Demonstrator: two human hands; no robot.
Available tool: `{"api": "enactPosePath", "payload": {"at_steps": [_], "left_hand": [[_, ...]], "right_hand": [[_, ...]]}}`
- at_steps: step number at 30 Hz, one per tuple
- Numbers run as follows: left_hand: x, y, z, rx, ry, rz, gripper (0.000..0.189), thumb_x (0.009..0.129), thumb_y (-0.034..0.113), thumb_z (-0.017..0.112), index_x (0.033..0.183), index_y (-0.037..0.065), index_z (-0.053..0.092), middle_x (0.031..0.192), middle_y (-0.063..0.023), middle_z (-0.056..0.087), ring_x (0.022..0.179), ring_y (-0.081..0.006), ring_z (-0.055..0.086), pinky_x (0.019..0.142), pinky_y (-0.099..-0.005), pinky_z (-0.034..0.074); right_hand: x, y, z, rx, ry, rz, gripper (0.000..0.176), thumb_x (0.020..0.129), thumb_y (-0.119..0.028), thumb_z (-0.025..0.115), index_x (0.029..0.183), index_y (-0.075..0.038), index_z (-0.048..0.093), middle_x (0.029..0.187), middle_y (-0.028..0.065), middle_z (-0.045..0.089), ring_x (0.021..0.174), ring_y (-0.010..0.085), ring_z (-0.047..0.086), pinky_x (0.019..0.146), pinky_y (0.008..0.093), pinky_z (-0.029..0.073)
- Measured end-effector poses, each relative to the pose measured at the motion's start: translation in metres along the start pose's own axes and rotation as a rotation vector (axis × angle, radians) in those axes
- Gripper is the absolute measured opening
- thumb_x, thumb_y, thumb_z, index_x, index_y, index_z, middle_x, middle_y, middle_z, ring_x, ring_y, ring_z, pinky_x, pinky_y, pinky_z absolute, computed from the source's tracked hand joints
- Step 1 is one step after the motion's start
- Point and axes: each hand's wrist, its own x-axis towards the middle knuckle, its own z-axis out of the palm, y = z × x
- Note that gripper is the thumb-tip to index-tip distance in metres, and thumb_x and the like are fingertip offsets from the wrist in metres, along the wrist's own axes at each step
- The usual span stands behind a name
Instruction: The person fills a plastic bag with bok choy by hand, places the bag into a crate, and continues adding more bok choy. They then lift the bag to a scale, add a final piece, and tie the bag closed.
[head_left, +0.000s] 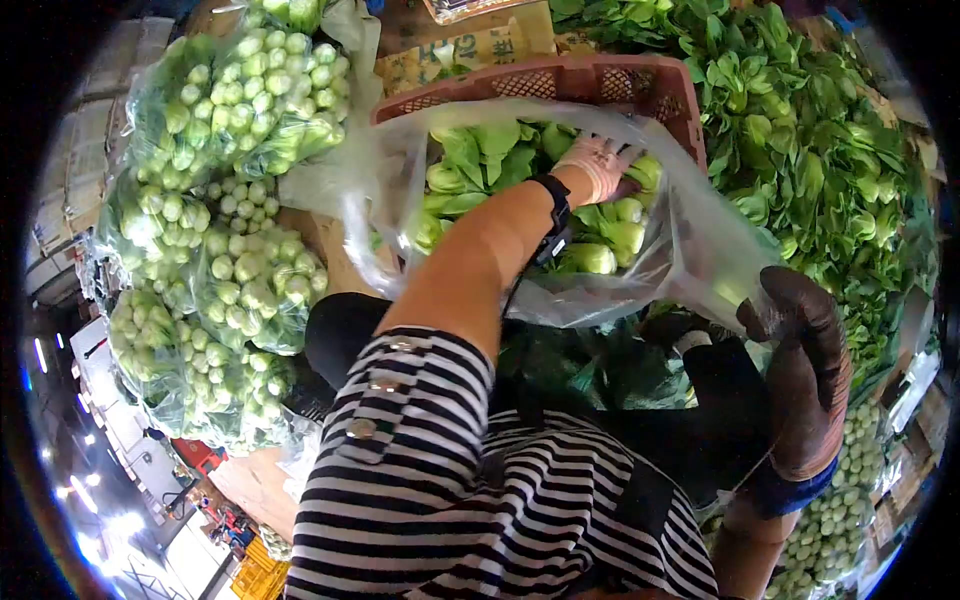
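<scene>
My left hand, in a pale glove with a dark palm, reaches into a clear plastic bag. Its fingers and thumb lie about a bok choy, with the fingertips partly hidden. More bok choy lie in the bag, pale stem ends towards me and leaves at the far side. The bag lines a reddish-brown plastic crate, its mouth spread wide. At the right, my right hand, in a dark-palmed glove, pinches the bag's edge and pulls it taut.
A large heap of loose bok choy spreads along the right. Filled bags of bok choy are stacked on the left. Behind the crate lies printed cardboard. Further bagged bok choy show at lower right, and a yellow crate at lower left.
</scene>
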Motion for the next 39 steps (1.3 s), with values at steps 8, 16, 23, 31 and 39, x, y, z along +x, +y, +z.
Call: {"api": "enactPosePath", "payload": {"at_steps": [8, 16, 23, 31, 39], "left_hand": [[0.004, -0.015, -0.002, -0.214, 0.061, -0.05, 0.038, 0.089, 0.029, 0.046, 0.122, 0.011, 0.05, 0.126, -0.0121, 0.052, 0.113, -0.0275, 0.052, 0.093, -0.0393, 0.043], [-0.073, 0.043, -0.003, -0.084, 0.122, 0.058, 0.046, 0.079, 0.05, 0.059, 0.106, 0.013, 0.056, 0.105, -0.0061, 0.059, 0.103, -0.0265, 0.054, 0.084, -0.0404, 0.044], [-0.077, 0.027, -0.02, -0.26, -0.005, 0.131, 0.067, 0.072, 0.057, 0.064, 0.122, 0.014, 0.05, 0.115, -0.0118, 0.059, 0.105, -0.0308, 0.056, 0.085, -0.0397, 0.045], [-0.053, 0.016, -0.063, -0.163, 0.036, -0.077, 0.03, 0.077, 0.027, 0.065, 0.102, 0.009, 0.063, 0.102, -0.0145, 0.064, 0.092, -0.0279, 0.061, 0.072, -0.0366, 0.05], [-0.021, -0.01, 0.044, -0.346, 0.471, 0.181, 0.062, 0.079, 0.031, 0.061, 0.136, 0.024, 0.039, 0.134, -0.0128, 0.041, 0.113, -0.033, 0.048, 0.095, -0.0437, 0.04]], "right_hand": [[-0.001, 0.014, -0.005, 0.09, 0.027, 0.004, 0.051, 0.072, -0.016, 0.06, 0.118, 0.004, 0.051, 0.113, 0.0142, 0.054, 0.104, 0.0232, 0.053, 0.09, 0.0374, 0.046], [-0.005, 0.019, -0.002, 0.085, 0.036, -0.006, 0.056, 0.074, -0.021, 0.066, 0.12, 0.004, 0.048, 0.115, 0.0166, 0.053, 0.108, 0.0284, 0.053, 0.093, 0.0447, 0.045], [-0.007, 0.022, -0.009, 0.02, -0.013, -0.038, 0.054, 0.076, -0.02, 0.064, 0.121, 0.005, 0.048, 0.117, 0.0172, 0.051, 0.109, 0.03, 0.053, 0.093, 0.0451, 0.045], [-0.007, 0.022, -0.008, -0.009, -0.031, -0.066, 0.054, 0.075, -0.019, 0.062, 0.121, 0.006, 0.048, 0.117, 0.0167, 0.051, 0.109, 0.0283, 0.052, 0.093, 0.0435, 0.045], [-0.006, 0.019, -0.009, -0.059, -0.033, -0.045, 0.051, 0.072, -0.014, 0.059, 0.118, 0.006, 0.05, 0.115, 0.0155, 0.053, 0.107, 0.0253, 0.053, 0.093, 0.0379, 0.043]]}}
